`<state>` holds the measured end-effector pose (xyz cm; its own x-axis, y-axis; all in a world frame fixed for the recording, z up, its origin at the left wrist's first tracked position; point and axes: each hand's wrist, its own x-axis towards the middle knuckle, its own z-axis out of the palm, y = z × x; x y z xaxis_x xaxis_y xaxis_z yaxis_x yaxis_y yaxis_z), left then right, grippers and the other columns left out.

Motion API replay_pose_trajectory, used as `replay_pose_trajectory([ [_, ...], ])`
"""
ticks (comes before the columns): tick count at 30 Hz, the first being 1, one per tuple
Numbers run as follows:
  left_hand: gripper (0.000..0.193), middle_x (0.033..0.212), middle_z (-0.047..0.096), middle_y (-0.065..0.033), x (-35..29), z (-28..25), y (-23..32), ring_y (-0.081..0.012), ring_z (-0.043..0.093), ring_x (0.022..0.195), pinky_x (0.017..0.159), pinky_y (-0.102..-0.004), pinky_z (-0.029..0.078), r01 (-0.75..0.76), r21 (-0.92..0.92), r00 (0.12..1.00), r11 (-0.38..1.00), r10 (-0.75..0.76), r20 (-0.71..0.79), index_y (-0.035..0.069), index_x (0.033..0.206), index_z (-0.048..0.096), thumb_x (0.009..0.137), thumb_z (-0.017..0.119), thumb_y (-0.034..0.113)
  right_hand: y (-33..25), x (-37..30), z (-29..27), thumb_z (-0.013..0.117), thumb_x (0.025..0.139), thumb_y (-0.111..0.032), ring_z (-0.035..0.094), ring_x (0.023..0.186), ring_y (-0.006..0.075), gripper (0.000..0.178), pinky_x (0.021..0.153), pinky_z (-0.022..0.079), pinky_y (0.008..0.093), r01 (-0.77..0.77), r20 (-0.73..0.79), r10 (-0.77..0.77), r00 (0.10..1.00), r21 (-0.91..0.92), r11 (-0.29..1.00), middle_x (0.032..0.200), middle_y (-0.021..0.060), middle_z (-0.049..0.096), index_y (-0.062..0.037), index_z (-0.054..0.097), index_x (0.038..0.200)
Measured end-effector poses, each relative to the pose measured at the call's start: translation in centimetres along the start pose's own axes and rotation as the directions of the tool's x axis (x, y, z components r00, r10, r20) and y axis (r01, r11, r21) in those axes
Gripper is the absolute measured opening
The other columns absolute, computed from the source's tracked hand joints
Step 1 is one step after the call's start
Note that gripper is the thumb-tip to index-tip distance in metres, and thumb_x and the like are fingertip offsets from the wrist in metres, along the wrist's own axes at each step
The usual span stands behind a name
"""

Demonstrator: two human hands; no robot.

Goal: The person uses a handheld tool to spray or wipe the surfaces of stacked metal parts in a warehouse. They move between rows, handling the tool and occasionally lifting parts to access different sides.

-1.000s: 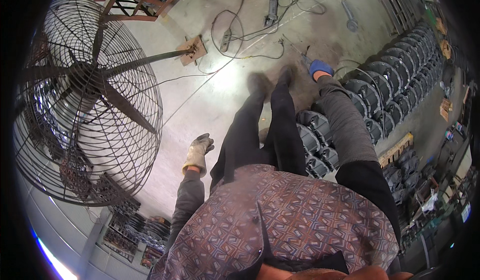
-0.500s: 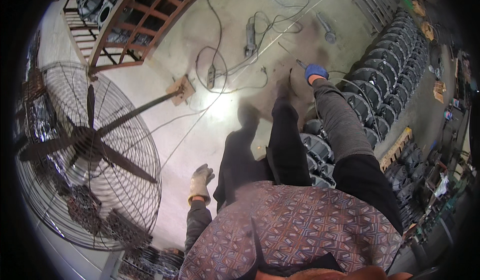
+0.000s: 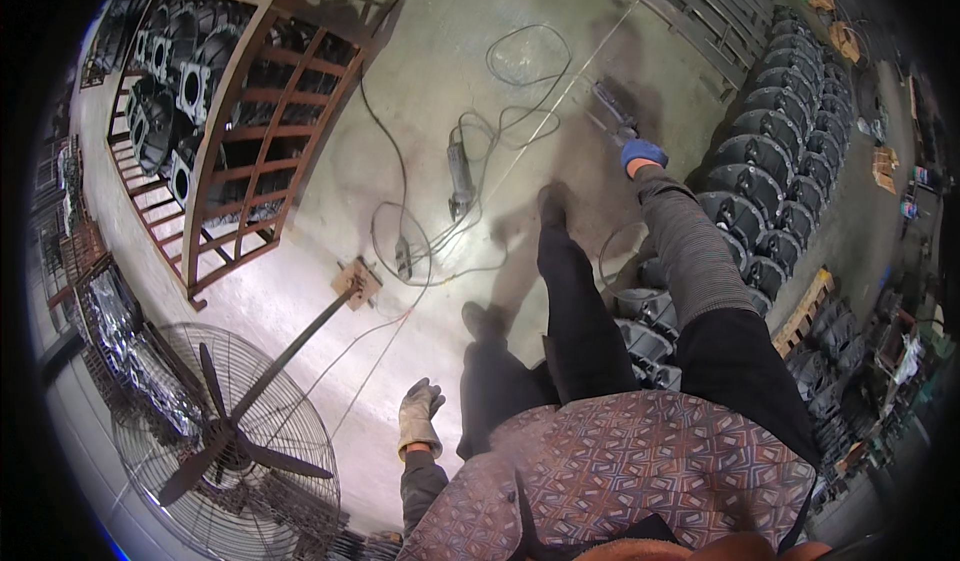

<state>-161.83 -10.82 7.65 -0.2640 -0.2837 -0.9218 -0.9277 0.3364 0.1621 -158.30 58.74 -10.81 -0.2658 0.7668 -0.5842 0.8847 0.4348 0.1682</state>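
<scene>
1. In the head view, a big round fan [image 3: 222, 439] stood on the person's left. Its pole [image 3: 297, 349] ran to a flat brown piece of wood [image 3: 357, 283] on the floor [image 3: 420, 81].
2. The left hand [image 3: 422, 401] hung just up and to the right of the fan, in a pale glove [image 3: 415, 429]. Its fingers were half bent, and I could see nothing in them.
3. The right hand [image 3: 642, 153] was well apart from the fan, far up and to the right. It wore a blue glove [image 3: 645, 148], and its fingers were curled around a thin tool [image 3: 610, 132].
4. The thin tool poked out past the right hand, also far up and right of the fan. A grey grinder [image 3: 615, 106] lay near it; I could not tell if they touched.
5. Up and right of the fan, a grey power tool [image 3: 460, 186] lay on the floor.
6. Above the fan stood a red-brown rack [image 3: 231, 101], holding dark metal parts [image 3: 160, 131].
7. Far right of the fan, past the right sleeve [image 3: 690, 246], dark round parts [image 3: 765, 146] stood in close rows.
</scene>
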Motion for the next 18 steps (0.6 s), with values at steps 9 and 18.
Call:
replay_pose_trajectory([
  [9, 0.051, 0.135, 0.063, -0.0214, -9.7, 12.1, 10.3, -0.0278, 0.066, 0.119, 0.103, -0.0336, 0.055, -0.129, 0.013, 0.983, 0.992, 0.126, 0.137, 0.000, 0.146, 0.052, 0.099, 0.065, 0.015, 0.5, 7.8, -6.6, 0.055, 0.098, -0.027, 0.075, 0.098, 0.0362, 0.031, 0.082, 0.059, 0.0499, 0.286, -0.105, -0.290, 0.951, -0.056, 0.957, 0.109, 0.0138, 0.077, -0.0122, 0.079, 0.110],
  [18, 0.048, 0.129, 0.065, -0.0195, -10.2, 12.3, 10.6, -0.0272, 0.067, 0.116, 0.101, -0.0323, 0.057, -0.139, 0.054, 0.987, 0.989, 0.134, 0.092, -0.004, 0.143, 0.054, 0.099, 0.065, 0.012, -1.1, 11.6, -12.3, 0.055, 0.096, -0.024, 0.075, 0.100, 0.0370, 0.029, 0.081, 0.059, 0.0511, 0.285, -0.175, -0.280, 0.944, 0.003, 0.958, 0.109, 0.0140, 0.077, -0.0136, 0.080, 0.104],
])
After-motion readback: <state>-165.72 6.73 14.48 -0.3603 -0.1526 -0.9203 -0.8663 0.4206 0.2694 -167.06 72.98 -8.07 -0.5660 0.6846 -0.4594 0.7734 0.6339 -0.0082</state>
